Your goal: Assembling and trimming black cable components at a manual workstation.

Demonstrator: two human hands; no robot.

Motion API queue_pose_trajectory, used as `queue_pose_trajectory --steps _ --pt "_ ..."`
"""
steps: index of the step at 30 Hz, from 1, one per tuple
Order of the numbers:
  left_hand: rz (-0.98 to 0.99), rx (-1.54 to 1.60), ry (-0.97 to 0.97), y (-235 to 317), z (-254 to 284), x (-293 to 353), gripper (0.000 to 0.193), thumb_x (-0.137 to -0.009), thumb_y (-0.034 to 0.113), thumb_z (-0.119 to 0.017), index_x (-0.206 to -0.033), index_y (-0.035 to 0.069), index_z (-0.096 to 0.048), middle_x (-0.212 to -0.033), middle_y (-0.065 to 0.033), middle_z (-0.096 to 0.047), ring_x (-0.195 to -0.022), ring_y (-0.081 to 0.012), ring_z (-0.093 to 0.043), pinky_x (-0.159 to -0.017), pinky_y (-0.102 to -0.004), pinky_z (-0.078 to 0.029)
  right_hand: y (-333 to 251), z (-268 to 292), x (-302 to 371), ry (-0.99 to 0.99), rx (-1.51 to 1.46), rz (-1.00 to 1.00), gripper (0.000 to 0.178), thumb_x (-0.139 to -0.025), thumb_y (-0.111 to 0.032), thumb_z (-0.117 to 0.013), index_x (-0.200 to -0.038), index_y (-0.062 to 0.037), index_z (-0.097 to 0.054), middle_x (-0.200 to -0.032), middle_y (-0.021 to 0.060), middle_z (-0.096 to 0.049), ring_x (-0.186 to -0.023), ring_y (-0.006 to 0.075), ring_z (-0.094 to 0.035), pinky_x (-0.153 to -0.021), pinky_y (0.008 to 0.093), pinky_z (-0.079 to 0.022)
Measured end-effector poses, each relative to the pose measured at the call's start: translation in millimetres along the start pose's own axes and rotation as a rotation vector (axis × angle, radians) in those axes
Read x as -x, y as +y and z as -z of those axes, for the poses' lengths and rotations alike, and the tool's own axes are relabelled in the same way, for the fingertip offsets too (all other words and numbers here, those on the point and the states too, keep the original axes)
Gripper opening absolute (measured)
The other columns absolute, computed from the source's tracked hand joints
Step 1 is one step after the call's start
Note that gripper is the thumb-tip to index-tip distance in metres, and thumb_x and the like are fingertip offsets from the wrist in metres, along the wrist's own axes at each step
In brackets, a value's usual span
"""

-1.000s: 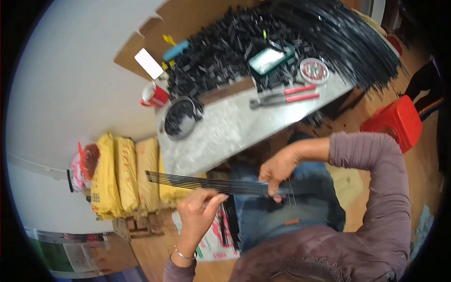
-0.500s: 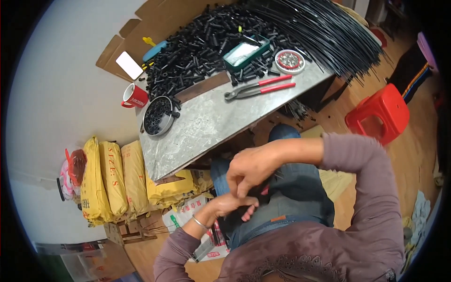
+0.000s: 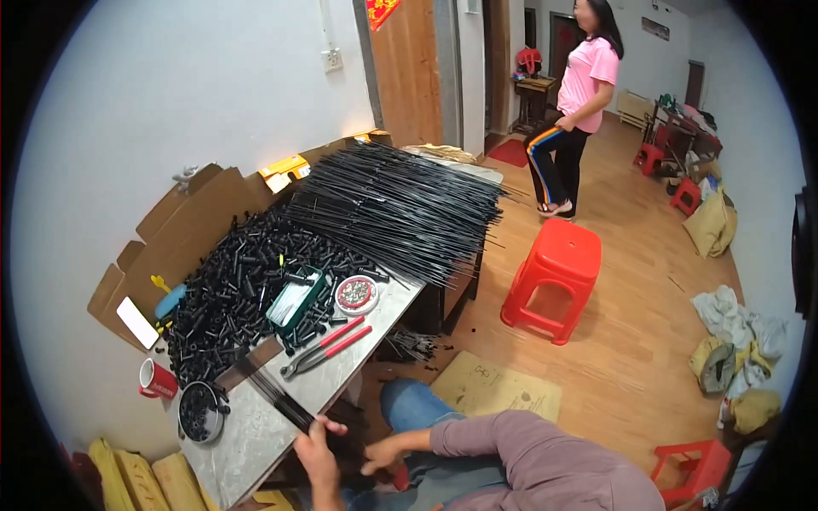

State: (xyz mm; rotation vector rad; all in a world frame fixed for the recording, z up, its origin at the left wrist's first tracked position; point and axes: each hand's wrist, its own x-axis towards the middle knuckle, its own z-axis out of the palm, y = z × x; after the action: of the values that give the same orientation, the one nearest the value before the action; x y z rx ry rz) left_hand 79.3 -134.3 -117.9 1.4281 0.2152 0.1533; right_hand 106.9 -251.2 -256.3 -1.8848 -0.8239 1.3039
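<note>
At the table's front edge, my left hand (image 3: pixel 319 454) is closed around a bundle of thin black rods (image 3: pixel 285 404). The rods slant up and left over the table top, blurred by motion. Just right of it, my right hand (image 3: pixel 385 454) has its fingers curled in above my lap; whether anything is in them is hidden. Beyond the rods lie red-handled pincers (image 3: pixel 325 347). A large heap of short black tubular pieces (image 3: pixel 230 294) covers the table's back, and a round tin (image 3: pixel 201 412) of small black pieces stands left of the bundle.
Long black rods (image 3: pixel 400 209) are piled at the table's far end. A green tray (image 3: pixel 296 300), a round dish (image 3: pixel 356 295) of small metal parts and a red mug (image 3: pixel 158 379) stand on the table. A red stool (image 3: pixel 558 277) and a person in pink (image 3: pixel 588 81) are beyond.
My view has lifted toward the room, bringing the person into sight. My hands, together over my lap before, are now apart, and the left one holds the rod bundle over the table edge.
</note>
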Motion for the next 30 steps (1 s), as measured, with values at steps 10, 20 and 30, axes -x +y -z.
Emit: queue_pose_trajectory --steps 10,20,30 --pt "0.017 0.099 0.154 -25.2 21.8 85.5 0.019 -0.099 0.016 -0.048 -0.106 0.0 -0.055 -0.087 -0.0105 -0.063 -0.076 -0.0229 -0.063 -0.076 -0.0376 -0.053 7.8 -33.6 43.5 -0.356 0.264 0.167 0.042 -0.092 -0.038 -0.057 -0.107 0.0003 -0.062 -0.098 0.0189 -0.066 -0.098 0.0339 -0.061 -0.085 0.0427 -0.045" --pt "-0.057 0.293 -0.078 20.3 -14.6 55.3 0.02 -0.098 0.024 -0.052 -0.093 0.004 -0.051 -0.066 -0.0058 -0.051 -0.056 -0.0192 -0.054 -0.055 -0.037 -0.052 31.6 -29.8 43.8 -0.426 0.433 0.345 0.035 -0.079 -0.025 -0.068 -0.106 -0.0022 -0.066 -0.104 0.0154 -0.068 -0.095 0.0284 -0.063 -0.085 0.0411 -0.046" --pt "0.212 0.586 -0.248 8.8 -56.2 56.4 0.07 -0.088 0.073 -0.032 -0.09 0.005 -0.053 -0.072 -0.006 -0.052 -0.066 -0.0205 -0.055 -0.065 -0.0358 -0.049 -181.8 116.7 178.5 -0.2 -0.575 0.959 0.069 -0.097 -0.049 -0.044 -0.143 0.0013 -0.033 -0.14 0.0154 -0.046 -0.128 0.0233 -0.045 -0.104 0.0366 -0.037"
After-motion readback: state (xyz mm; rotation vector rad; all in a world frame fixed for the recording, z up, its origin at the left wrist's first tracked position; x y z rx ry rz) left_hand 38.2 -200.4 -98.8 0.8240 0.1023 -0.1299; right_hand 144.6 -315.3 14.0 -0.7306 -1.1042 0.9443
